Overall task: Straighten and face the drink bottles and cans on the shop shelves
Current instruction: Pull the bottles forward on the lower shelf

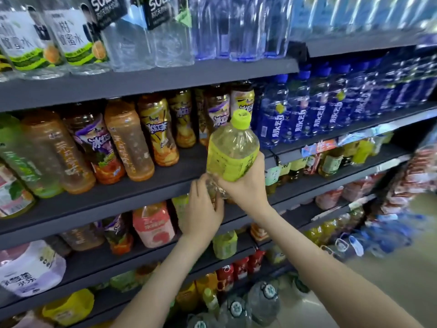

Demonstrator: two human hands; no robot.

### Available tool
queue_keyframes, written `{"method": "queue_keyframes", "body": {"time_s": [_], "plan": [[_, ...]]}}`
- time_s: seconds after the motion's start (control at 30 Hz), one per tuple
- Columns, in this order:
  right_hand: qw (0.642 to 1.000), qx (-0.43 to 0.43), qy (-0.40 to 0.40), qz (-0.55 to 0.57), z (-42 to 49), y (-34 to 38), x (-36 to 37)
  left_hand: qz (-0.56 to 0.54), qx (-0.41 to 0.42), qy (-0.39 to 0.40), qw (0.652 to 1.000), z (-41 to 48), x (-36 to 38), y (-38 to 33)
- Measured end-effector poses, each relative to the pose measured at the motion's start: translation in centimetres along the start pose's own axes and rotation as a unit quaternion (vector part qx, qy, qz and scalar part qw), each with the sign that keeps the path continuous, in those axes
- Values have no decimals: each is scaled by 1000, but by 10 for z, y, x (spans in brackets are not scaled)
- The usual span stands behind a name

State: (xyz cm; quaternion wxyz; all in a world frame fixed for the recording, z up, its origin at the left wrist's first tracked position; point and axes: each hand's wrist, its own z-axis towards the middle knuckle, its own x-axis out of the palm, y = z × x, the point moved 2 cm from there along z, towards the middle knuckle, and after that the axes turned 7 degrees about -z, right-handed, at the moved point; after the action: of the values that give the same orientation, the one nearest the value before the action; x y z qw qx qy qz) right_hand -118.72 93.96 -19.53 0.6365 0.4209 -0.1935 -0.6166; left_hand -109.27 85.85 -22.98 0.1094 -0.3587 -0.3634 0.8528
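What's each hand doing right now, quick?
Left hand: closed around the base of the yellow-green bottle.
Right hand: closed on the same bottle's lower body.

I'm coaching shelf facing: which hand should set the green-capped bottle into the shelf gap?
Right. The right hand wraps the green-capped bottle around its label; the left hand only steadies its base.

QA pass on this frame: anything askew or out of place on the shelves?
Yes. A yellow-green bottle is off the shelf, held in the right hand, left hand at its base. On the tea shelf, two orange bottles show no front label, unlike the iced tea bottles beside them.
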Motion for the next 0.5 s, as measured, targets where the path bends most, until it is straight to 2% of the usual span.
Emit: {"method": "queue_keyframes", "body": {"time_s": [0.13,0.23,0.4,0.5], "plan": [[999,26,-5,22,-12,-42,-60,-6,-7,24,1000,-12,53,-31],[998,59,-1,12,-16,-87,-112,31,-24,52,998,-21,104,-54],[994,105,33,-22,-19,-178,-194,134,-106,24,985,-36,183,-79],[991,121,37,-37,-17,-222,-219,158,-107,3,982,-40,218,-75]]}}
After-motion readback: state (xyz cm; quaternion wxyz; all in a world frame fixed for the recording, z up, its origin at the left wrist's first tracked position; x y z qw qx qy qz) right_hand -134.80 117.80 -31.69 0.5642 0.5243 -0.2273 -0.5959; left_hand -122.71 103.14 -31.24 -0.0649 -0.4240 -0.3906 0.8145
